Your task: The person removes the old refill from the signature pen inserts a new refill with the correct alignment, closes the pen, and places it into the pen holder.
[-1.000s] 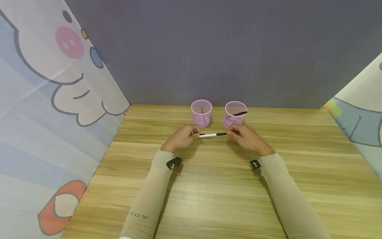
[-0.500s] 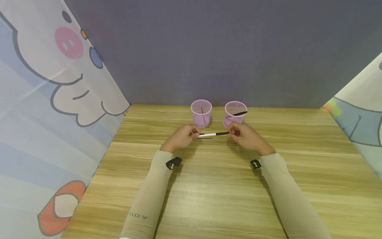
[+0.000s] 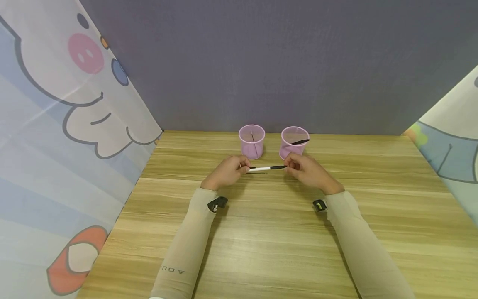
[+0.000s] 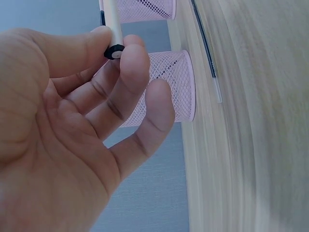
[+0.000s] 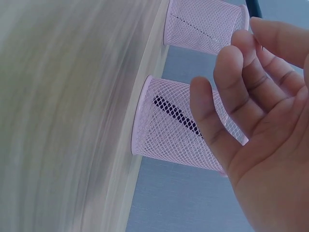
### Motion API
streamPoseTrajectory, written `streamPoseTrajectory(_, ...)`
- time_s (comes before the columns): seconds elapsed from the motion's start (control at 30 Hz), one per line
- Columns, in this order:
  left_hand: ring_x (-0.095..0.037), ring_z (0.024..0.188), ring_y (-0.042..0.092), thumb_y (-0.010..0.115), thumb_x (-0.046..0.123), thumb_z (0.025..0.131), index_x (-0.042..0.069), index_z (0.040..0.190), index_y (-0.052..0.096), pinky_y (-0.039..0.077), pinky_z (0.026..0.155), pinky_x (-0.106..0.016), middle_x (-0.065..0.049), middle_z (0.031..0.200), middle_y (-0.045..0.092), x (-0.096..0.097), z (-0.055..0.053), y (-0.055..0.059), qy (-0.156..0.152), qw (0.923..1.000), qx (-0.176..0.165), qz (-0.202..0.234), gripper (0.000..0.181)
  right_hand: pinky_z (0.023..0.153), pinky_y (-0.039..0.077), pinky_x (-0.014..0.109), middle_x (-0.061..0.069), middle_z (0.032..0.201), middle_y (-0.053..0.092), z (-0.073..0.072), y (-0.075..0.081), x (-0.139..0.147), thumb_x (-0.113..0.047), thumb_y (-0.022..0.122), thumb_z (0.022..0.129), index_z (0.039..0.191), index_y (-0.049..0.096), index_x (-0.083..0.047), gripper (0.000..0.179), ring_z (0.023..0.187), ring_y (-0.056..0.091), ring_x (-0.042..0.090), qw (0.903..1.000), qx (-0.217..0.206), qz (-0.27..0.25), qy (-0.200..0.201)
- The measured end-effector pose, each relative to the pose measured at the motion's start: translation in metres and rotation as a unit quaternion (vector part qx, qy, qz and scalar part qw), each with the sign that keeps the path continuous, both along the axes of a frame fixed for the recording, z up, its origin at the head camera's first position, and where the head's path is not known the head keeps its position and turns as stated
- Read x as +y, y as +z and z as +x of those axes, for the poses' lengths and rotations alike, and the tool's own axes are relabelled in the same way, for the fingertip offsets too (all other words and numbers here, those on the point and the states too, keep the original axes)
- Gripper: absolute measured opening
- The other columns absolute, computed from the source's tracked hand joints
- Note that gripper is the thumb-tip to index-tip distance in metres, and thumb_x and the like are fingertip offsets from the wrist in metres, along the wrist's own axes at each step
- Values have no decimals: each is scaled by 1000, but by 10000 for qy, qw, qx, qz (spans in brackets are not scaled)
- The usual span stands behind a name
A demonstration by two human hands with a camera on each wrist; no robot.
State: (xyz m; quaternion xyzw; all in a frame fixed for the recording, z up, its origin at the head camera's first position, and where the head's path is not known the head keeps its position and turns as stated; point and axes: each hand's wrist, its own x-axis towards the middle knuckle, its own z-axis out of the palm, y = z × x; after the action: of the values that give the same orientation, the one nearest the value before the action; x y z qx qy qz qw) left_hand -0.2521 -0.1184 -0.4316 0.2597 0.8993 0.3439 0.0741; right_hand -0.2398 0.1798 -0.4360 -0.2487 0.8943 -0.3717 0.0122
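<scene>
In the head view a white pen (image 3: 261,169) with a black grip section lies level between both hands, over the table in front of two pink mesh cups. My left hand (image 3: 228,171) pinches its rear end between thumb and fingers; the black end piece (image 4: 115,51) shows in the left wrist view. At the black tip end (image 5: 253,8), the thumb and fingertips of my right hand (image 3: 307,171) pinch the pen. A thin dark pen refill (image 4: 207,53) with a clear end lies on the table just below.
The left pink mesh cup (image 3: 252,150) holds a thin dark stick. A black pen-like thing (image 3: 300,142) leans in the right pink mesh cup (image 3: 285,150). Behind the wooden table (image 3: 261,232) rises a grey wall (image 3: 276,66), with a cartoon-print cloth (image 3: 41,174) at the left side.
My right fingertips have shifted slightly at the pen's tip, and a little more of its black end shows. The left hand, the cups and the refill stay put.
</scene>
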Motion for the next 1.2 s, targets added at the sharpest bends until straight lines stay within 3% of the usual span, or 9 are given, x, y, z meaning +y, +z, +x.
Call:
streamPoseTrajectory(0.53,-16,83,63,60,11,103,8,107,69,52,77,-31,-5,94,71,0,1,1,21,10000,23,-48,11,66,45,30,-1,79,57,1,1,1,-18,64,102,99,67,-12,7,73,52,16,10000,-31,76,-15)
streamPoseTrajectory(1.2,-16,86,64,59,10,103,7,109,69,55,80,-32,-5,97,71,1,1,1,28,10000,14,-66,12,63,46,30,0,74,59,0,0,1,-18,60,104,97,66,-6,15,69,55,16,9997,-143,189,-1)
